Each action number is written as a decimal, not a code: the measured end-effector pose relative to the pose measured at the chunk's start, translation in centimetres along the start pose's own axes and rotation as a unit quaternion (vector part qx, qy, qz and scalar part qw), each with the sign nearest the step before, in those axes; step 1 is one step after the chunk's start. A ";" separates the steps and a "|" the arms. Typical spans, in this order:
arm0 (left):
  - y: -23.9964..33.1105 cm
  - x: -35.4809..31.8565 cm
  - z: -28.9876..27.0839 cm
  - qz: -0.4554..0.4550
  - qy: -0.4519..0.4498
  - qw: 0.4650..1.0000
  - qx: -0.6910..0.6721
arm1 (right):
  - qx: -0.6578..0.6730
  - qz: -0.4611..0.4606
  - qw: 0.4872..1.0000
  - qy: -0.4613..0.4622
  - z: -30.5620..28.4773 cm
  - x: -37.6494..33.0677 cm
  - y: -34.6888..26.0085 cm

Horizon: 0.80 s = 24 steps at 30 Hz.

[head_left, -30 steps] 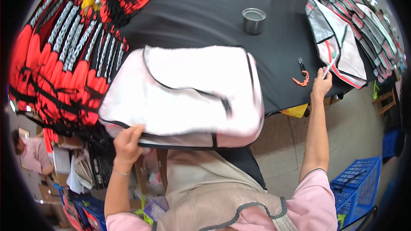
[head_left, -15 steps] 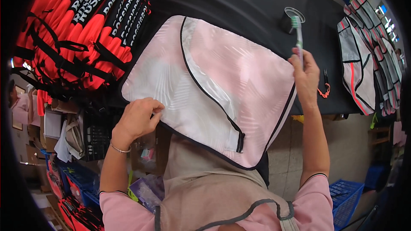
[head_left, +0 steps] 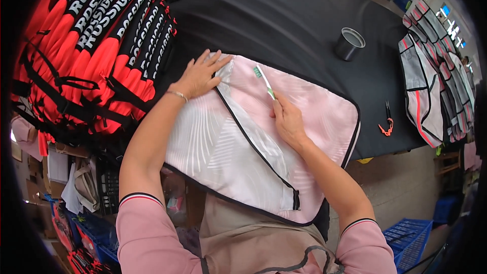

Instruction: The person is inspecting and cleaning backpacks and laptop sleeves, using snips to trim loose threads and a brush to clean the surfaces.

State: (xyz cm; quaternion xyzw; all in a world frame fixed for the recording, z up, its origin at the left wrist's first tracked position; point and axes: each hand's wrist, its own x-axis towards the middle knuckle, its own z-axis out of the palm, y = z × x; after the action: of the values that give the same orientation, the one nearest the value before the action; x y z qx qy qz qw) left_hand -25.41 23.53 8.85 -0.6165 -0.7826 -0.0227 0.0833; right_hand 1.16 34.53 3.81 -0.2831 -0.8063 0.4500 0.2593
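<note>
A pink and white patterned fabric panel (head_left: 319, 106) with black edging lies over the table's near edge, toward my lap. A curved black-trimmed seam runs across it, ending in a short black zipper-like strip (head_left: 296, 199). My left hand (head_left: 199, 75) rests on its far left corner, fingers spread. In my right hand (head_left: 290, 122) is a toothbrush (head_left: 267, 86) with green and white bristles, held by the handle above the pink part, head pointing far left. Whether the bristles touch the cloth I cannot tell.
Beyond the panel on the black-covered table (head_left: 264, 15) stands an open dark can (head_left: 349, 44). Small snips (head_left: 387, 117) with an orange cord lie to the right, near grey pieces (head_left: 423, 86). Red and black bags (head_left: 96, 45) pile up left. A blue crate (head_left: 408, 241) is lower right.
My left hand has gone from the panel's near left edge to its far left corner. My right hand has brought the toothbrush from beside the can to over the panel, which has shifted nearer.
</note>
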 end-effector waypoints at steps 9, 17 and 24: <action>1.1 0.1 -1.7 -0.126 -0.026 0.971 -0.200 | 0.038 0.043 0.998 -0.032 0.0 -1.5 -3.0; 1.7 0.4 2.9 -0.195 0.075 0.942 -0.262 | -0.215 -0.045 0.976 -0.004 5.8 -1.5 -4.8; 2.1 0.2 3.3 -0.201 0.088 0.944 -0.246 | -0.316 -0.017 0.949 0.016 8.1 0.1 -6.5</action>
State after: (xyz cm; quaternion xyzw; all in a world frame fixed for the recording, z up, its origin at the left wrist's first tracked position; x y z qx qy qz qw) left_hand -23.77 24.66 5.49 -0.4429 -0.8499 -0.2852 -0.0089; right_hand -5.81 27.07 5.76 -0.3439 -0.9076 0.1636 0.1769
